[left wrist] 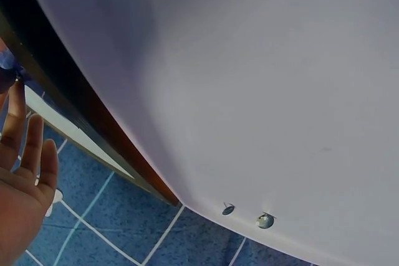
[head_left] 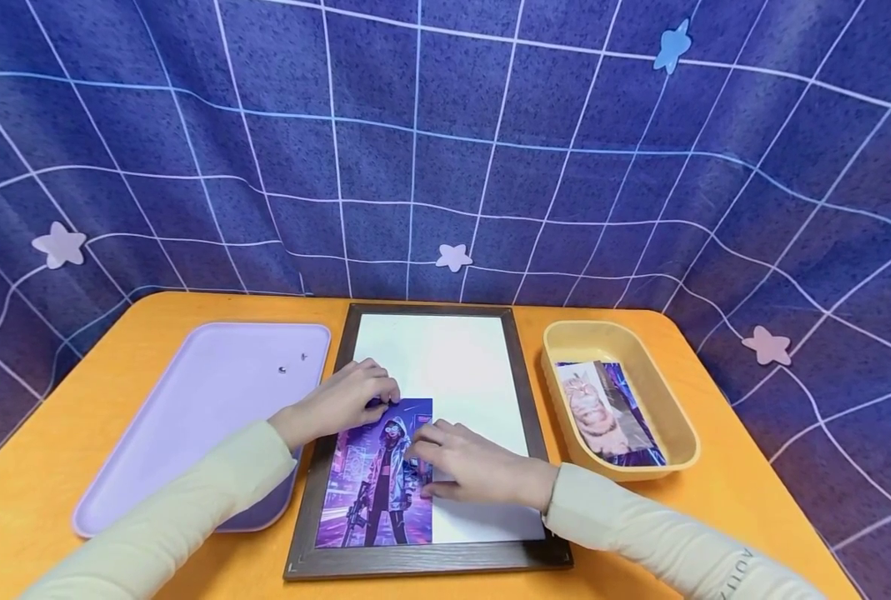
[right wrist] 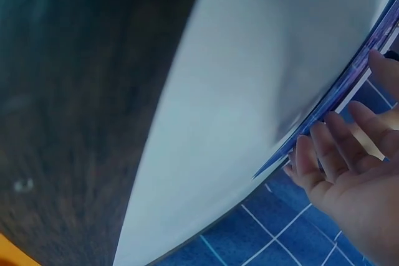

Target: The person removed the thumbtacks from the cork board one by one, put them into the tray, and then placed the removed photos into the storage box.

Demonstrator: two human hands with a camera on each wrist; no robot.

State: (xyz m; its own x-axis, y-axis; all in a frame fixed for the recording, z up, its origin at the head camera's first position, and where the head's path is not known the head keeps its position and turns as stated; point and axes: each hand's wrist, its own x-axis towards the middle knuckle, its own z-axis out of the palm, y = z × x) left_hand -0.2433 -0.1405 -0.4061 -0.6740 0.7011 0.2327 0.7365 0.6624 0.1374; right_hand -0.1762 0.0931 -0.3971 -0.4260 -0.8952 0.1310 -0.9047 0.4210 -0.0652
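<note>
A purple picture print [head_left: 355, 492] of a hooded figure lies on the lower left of a white board [head_left: 445, 354] in a dark wooden frame [head_left: 430, 560]. At the print's upper left corner my left hand [head_left: 347, 398] bends its fingers down. In the left wrist view a small metallic thumbtack [left wrist: 19, 78] glints at the fingertip there, pinched and mostly hidden. My right hand [head_left: 468, 462] rests its loosely bent fingers on the print's right edge; the right wrist view has its fingertips [right wrist: 302, 151] along that edge.
On the left stands a lilac tray [head_left: 212, 392] with two thumbtacks [head_left: 282, 369] near its far right corner. To the right, a yellow bin [head_left: 670, 417] holds several prints, a cat picture [head_left: 595, 412] on top. A blue grid-patterned cloth [head_left: 445, 150] hangs behind the orange table [head_left: 745, 500].
</note>
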